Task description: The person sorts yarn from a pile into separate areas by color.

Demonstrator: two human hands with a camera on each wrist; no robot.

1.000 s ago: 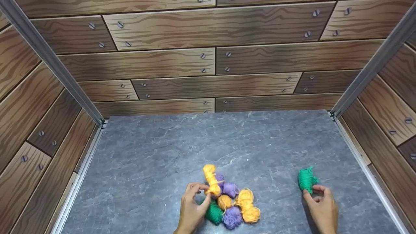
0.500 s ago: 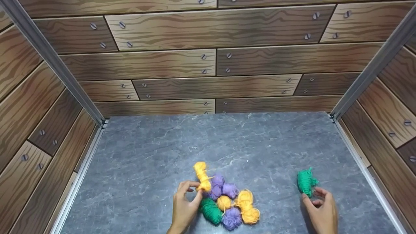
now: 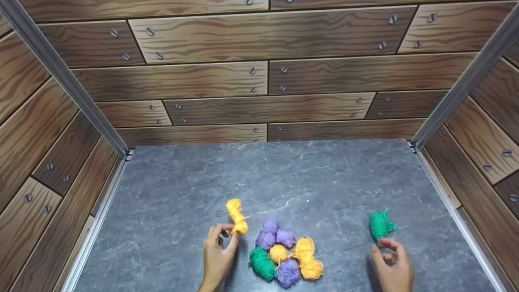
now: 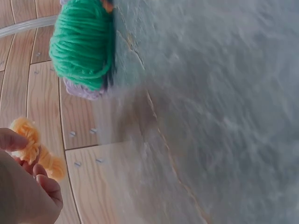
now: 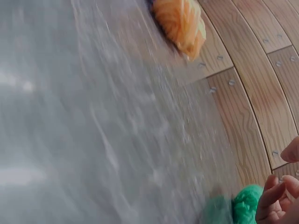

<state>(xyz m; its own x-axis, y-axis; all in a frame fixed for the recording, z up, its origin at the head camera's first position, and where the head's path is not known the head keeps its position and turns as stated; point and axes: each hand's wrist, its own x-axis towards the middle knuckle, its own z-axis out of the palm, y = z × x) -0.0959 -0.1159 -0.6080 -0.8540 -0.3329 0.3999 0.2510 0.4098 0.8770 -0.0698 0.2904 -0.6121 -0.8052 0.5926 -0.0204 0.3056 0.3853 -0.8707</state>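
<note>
My left hand (image 3: 219, 251) pinches the end of a yellow yarn bundle (image 3: 237, 217) between thumb and fingers, left of a cluster of yarn. The left wrist view also shows this yellow bundle (image 4: 32, 140) at the fingertips. On the right, a green yarn bundle (image 3: 380, 225) lies on the grey surface. My right hand (image 3: 392, 263) is just in front of it, thumb and index finger parted with nothing between them. The right wrist view shows the green bundle (image 5: 246, 205) beside the right fingers, partly hidden by them.
Several purple yarn balls (image 3: 288, 272), a green ball (image 3: 262, 263), a small orange ball (image 3: 279, 253) and a yellow bundle (image 3: 307, 258) sit grouped at the front middle. Wood-patterned walls (image 3: 211, 77) with metal rails (image 3: 95, 221) border the grey tabletop (image 3: 194, 178).
My left hand has carried the yellow bundle leftward, away from the cluster, uncovering purple balls. My right hand has let go of the green bundle and drawn back slightly.
</note>
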